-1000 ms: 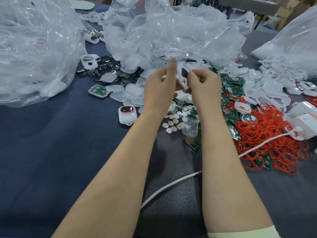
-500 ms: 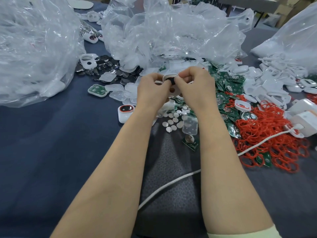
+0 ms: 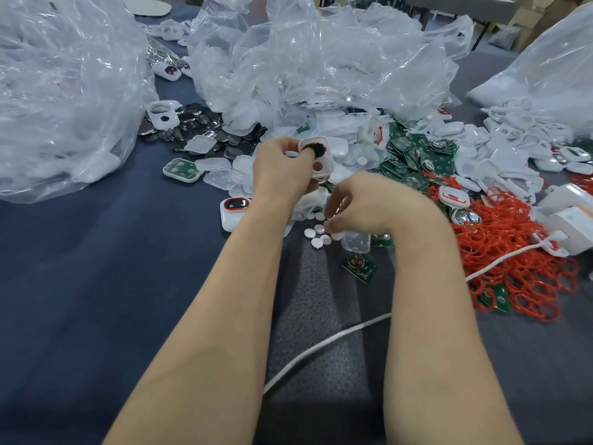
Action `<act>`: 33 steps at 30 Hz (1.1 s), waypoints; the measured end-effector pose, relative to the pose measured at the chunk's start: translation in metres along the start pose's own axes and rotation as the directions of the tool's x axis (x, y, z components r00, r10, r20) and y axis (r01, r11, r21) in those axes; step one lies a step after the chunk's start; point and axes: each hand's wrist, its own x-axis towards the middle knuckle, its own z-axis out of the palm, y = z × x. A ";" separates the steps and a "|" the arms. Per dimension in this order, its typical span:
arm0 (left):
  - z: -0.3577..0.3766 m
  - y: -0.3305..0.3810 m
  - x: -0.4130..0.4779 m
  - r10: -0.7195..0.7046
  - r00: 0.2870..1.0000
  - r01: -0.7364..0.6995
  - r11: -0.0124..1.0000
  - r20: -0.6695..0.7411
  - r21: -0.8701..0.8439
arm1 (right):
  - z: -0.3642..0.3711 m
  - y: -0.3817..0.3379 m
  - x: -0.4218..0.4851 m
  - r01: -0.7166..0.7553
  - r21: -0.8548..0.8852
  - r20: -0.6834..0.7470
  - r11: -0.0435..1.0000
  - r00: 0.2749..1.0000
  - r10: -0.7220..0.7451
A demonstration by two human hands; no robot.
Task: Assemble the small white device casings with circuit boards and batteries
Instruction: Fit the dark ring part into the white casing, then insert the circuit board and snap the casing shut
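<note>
The left hand [image 3: 282, 170] grips a white casing [image 3: 319, 163]. The right hand [image 3: 365, 203] curls down by the little white discs [image 3: 317, 234]; I cannot tell if it holds one

Crinkled glossy clear plastic bags [image 3: 305, 59], smooth white plastic casing [image 3: 325, 172], matt dark blue cloth table cover [image 3: 96, 268], green glossy circuit boards [image 3: 414, 152], shiny silvery metal batteries [image 3: 202, 122], red rubbery rings [image 3: 519, 252], smooth white cable [image 3: 321, 345], matt white discs [image 3: 316, 234]
</note>
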 end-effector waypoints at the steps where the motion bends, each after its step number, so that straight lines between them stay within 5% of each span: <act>1: 0.001 -0.001 0.000 -0.004 1.000 0.004 1.000 -0.005 -0.004 | 0.004 -0.003 0.003 -0.010 -0.022 0.005 1.000 1.000 0.010; 7: -0.002 -0.003 0.003 0.000 0.999 -0.001 1.000 -0.038 -0.019 | 0.007 0.000 0.011 -0.004 -0.008 -0.077 1.000 0.997 0.004; 10: -0.002 -0.003 0.004 0.014 0.999 -0.014 1.000 -0.046 -0.010 | -0.001 0.007 0.010 0.038 0.241 -0.278 0.970 0.960 0.031; 15: 0.000 -0.003 0.003 0.036 0.999 -0.037 0.999 -0.019 -0.029 | -0.011 0.007 0.020 0.257 0.661 -0.466 0.705 0.877 0.117; 21: 0.001 -0.002 0.002 0.050 0.997 -0.053 0.998 -0.051 -0.047 | 0.006 0.002 0.033 0.344 0.627 -0.585 0.699 0.800 0.131; 25: 0.001 -0.002 0.001 0.080 0.993 -0.083 0.996 -0.089 -0.024 | 0.013 0.002 0.037 0.370 0.675 -0.570 0.638 0.811 0.134; 33: 0.001 0.000 -0.002 0.152 0.983 -0.147 0.988 -0.101 0.055 | 0.014 0.003 0.039 0.374 0.611 -0.602 0.698 0.792 0.103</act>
